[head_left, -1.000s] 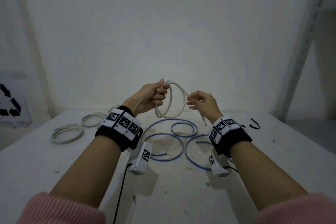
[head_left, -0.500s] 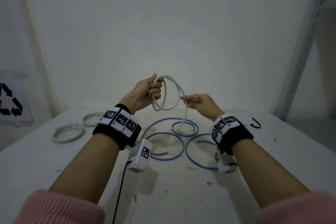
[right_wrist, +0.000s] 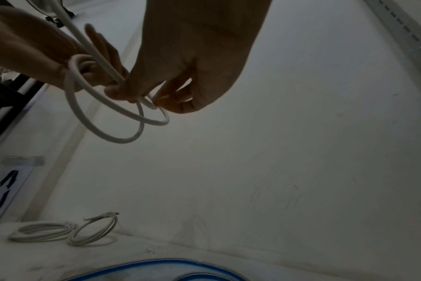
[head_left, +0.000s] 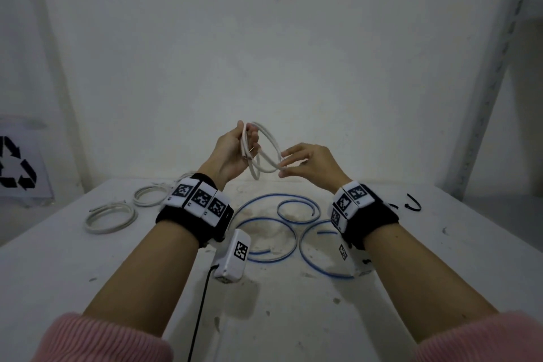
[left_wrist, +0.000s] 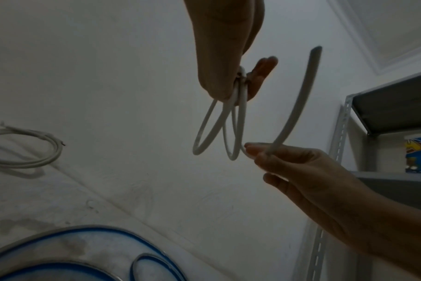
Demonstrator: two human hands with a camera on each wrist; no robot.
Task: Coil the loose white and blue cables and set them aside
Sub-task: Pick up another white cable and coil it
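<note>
A white cable [head_left: 266, 156] hangs in loops above the table, gathered at the top in my left hand [head_left: 249, 144], whose fingers curl round the strands. My right hand [head_left: 283, 165] pinches the cable at the loops' right side between thumb and fingertips. In the left wrist view the cable's free end [left_wrist: 301, 95] curves up from the right hand [left_wrist: 312, 180]. The right wrist view shows the loops [right_wrist: 103, 117] hanging between both hands. Several loose blue cables [head_left: 266, 232] lie curled on the white table [head_left: 293, 317] below the hands.
Two coiled white cables [head_left: 110, 217] [head_left: 150, 195] lie at the table's back left. A small black hook [head_left: 412, 206] lies at the back right. A metal shelf upright [head_left: 499, 67] stands on the right, a recycling sign [head_left: 17, 167] on the left wall.
The white tail that hung down from my right hand has been brought up into another loop. Both hands have risen a little and the right hand has moved closer to the left.
</note>
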